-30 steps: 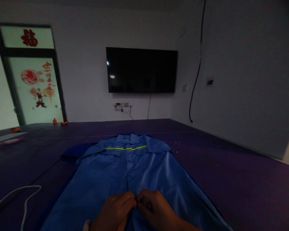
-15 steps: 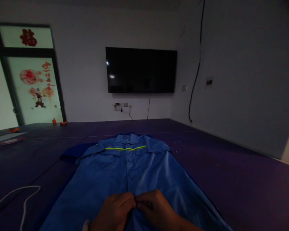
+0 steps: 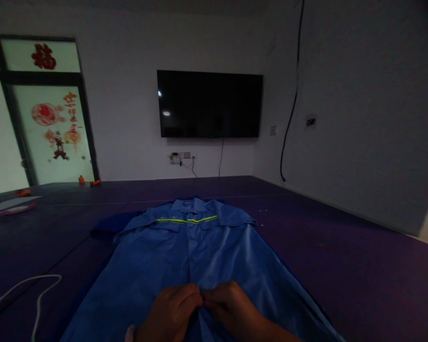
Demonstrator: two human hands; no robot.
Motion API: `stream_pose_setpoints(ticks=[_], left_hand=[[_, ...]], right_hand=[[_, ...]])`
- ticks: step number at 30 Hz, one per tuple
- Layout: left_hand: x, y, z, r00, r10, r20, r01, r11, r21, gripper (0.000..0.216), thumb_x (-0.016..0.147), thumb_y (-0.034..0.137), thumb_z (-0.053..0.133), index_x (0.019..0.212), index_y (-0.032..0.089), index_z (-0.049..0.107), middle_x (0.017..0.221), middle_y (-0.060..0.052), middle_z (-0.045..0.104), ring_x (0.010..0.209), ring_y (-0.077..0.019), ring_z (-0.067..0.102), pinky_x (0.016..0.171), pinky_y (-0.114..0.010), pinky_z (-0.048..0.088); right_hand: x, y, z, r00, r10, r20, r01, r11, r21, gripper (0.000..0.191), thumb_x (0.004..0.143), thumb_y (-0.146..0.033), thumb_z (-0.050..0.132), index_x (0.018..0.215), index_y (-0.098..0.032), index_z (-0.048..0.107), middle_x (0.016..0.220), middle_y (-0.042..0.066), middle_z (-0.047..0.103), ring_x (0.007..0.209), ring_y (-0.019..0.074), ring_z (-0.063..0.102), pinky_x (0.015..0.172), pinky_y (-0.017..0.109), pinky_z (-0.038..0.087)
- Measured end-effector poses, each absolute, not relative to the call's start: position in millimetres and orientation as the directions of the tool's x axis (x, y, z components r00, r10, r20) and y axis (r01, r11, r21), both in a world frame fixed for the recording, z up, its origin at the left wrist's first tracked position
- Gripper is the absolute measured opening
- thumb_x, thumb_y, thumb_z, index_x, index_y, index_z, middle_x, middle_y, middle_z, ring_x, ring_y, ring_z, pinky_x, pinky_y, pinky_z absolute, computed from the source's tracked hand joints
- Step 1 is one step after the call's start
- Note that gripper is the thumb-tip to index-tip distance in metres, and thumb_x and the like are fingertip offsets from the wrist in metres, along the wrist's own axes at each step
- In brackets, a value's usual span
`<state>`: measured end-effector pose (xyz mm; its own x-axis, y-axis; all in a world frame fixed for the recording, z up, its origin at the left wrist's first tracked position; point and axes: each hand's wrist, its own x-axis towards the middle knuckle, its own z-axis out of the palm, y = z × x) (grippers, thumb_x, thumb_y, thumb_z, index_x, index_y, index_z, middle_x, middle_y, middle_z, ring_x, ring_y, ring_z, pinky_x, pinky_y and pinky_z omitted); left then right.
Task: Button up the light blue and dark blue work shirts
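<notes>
A blue short-sleeved work shirt (image 3: 157,266) lies spread on the purple surface, collar away from me, with a yellow-green stripe across its chest. Over its lower front, my left hand (image 3: 174,308) pinches the fabric at the front opening. My right hand (image 3: 231,306) pinches the same spot from the other side, and the fingertips of both hands meet there. Whatever small part sits between the fingertips is hidden. Darker blue cloth (image 3: 110,224) shows from beneath the shirt at the left sleeve.
A white cable (image 3: 39,299) curls on the purple surface (image 3: 342,266) at the left. Farther back lie a pale flat sheet (image 3: 16,203) and small orange objects (image 3: 94,183). A television (image 3: 211,104) hangs on the far wall, and a black cord (image 3: 288,123) dangles at the right.
My right fingers have closed in slightly, so the small gap seen between them earlier is gone. Both hands stay at the same place on the shirt; the view shifts very slightly.
</notes>
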<state>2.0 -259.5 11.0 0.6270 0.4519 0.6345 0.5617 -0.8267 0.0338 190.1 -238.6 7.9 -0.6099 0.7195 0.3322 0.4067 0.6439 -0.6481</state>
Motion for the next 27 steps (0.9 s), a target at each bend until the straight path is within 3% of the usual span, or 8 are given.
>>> stream_pose_setpoints(ticks=[9, 17, 22, 27], left_hand=[[2.1, -260.3, 11.7, 0.639, 0.475, 0.605, 0.557, -0.828, 0.063, 0.025, 0.083, 0.007, 0.030, 0.093, 0.019, 0.050, 0.084, -0.002, 0.059, 0.066, -0.0109, 0.054, 0.057, -0.018, 0.043], [3.9, -261.7, 13.1, 0.617, 0.513, 0.597, 0.586, -0.806, 0.087, 0.028, 0.078, 0.002, 0.031, 0.092, 0.019, 0.049, 0.080, -0.001, 0.057, 0.063, -0.0103, 0.052, 0.054, -0.017, 0.041], [4.6, -261.1, 11.2, 0.622, 0.485, 0.616, 0.606, -0.795, 0.014, 0.026, 0.081, 0.005, 0.032, 0.092, 0.019, 0.049, 0.079, -0.001, 0.057, 0.062, -0.0105, 0.052, 0.054, -0.018, 0.041], [5.7, -262.9, 14.0, 0.670, 0.416, 0.614, 0.615, -0.775, -0.145, 0.024, 0.088, 0.010, 0.029, 0.089, 0.018, 0.051, 0.081, -0.002, 0.058, 0.063, -0.0120, 0.053, 0.056, -0.020, 0.044]], right_hand=[[190.9, -237.7, 10.2, -0.628, 0.714, 0.310, 0.357, 0.618, -0.700, 0.035, 0.087, -0.026, 0.039, 0.056, -0.016, 0.054, 0.051, -0.003, 0.052, 0.050, 0.0088, 0.047, 0.051, 0.017, 0.034], [190.8, -236.0, 6.4, -0.627, 0.701, 0.338, 0.338, 0.637, -0.693, 0.030, 0.083, -0.017, 0.039, 0.057, -0.016, 0.053, 0.052, -0.004, 0.050, 0.050, 0.0079, 0.046, 0.051, 0.016, 0.033], [190.5, -235.8, 3.6, -0.636, 0.699, 0.326, 0.368, 0.647, -0.668, 0.030, 0.084, -0.018, 0.037, 0.060, -0.016, 0.055, 0.055, -0.003, 0.054, 0.051, 0.0083, 0.048, 0.052, 0.017, 0.034], [190.7, -236.4, 3.8, -0.658, 0.673, 0.339, 0.383, 0.686, -0.618, 0.027, 0.082, -0.014, 0.036, 0.064, -0.016, 0.057, 0.060, -0.002, 0.057, 0.054, 0.0084, 0.048, 0.052, 0.017, 0.032]])
